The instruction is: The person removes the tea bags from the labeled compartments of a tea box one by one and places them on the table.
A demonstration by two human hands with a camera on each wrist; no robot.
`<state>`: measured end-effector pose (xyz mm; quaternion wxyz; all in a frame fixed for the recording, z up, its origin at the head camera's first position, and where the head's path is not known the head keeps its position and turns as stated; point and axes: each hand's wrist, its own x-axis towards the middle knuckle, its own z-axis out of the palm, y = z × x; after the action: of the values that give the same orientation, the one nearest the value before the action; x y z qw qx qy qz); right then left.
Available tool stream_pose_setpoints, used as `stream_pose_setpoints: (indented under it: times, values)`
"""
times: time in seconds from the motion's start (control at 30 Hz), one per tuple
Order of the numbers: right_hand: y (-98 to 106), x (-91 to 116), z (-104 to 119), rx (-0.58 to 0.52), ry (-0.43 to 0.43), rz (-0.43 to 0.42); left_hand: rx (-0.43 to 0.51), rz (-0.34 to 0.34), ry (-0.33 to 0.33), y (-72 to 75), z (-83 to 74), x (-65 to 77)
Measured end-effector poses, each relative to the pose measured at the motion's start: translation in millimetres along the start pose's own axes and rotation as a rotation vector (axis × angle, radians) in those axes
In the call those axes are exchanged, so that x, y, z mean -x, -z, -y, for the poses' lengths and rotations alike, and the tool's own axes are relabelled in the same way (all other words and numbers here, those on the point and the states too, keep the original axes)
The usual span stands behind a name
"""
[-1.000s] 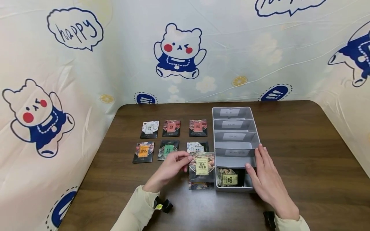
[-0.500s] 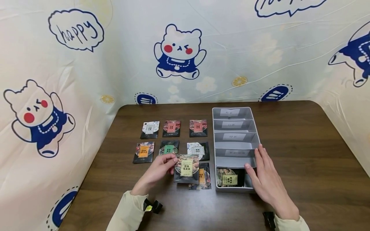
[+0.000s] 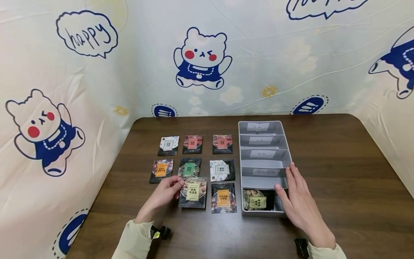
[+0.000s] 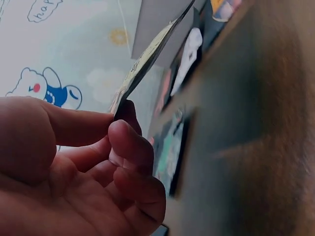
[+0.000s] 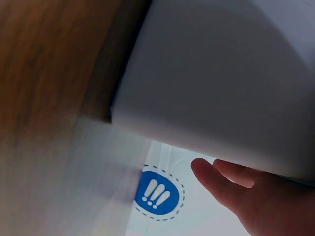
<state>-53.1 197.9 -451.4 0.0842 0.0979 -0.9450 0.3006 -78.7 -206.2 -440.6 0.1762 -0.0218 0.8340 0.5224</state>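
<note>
My left hand (image 3: 158, 198) pinches a tea sachet (image 3: 193, 201) with a yellow-green label by its left edge. In the left wrist view the same sachet (image 4: 150, 56) is seen edge-on, held between thumb and fingers above the table. My right hand (image 3: 300, 203) rests with straight fingers along the right side of a grey divided box (image 3: 240, 172); in the right wrist view, fingers (image 5: 216, 182) lie against the box wall (image 5: 206, 83). Another yellow-green sachet (image 3: 257, 202) lies in the box's nearest compartment.
On the brown table (image 3: 339, 162), left of the box, lie a white sachet (image 3: 168, 145), two red ones (image 3: 192, 144) (image 3: 222, 144), a green one (image 3: 189, 168), another white one (image 3: 222, 170) and two orange ones (image 3: 161, 171) (image 3: 224, 198). Paper labels (image 3: 262, 154) mark the box's farther compartments.
My left hand has moved left with the sachet, away from the box, uncovering the white and orange sachets beside it. The right hand stays at the box's side.
</note>
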Motion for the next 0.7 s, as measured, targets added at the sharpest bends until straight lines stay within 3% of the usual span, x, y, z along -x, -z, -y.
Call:
stream_pose_setpoints:
  times: [0.27,0.5,0.7]
  values:
    - [-1.3,0.1,-0.8,0.0,0.002,-0.002,-0.075,-0.071,0.057,-0.5,15.1,0.0]
    - [-1.9,0.1,-1.5,0.0,0.004,-0.001,-0.253,-0.148,0.078,2.4,23.9,-2.8]
    - [-1.5,0.1,-1.0,0.004,0.001,-0.001,-0.37,-0.161,0.086,4.3,25.3,-3.1]
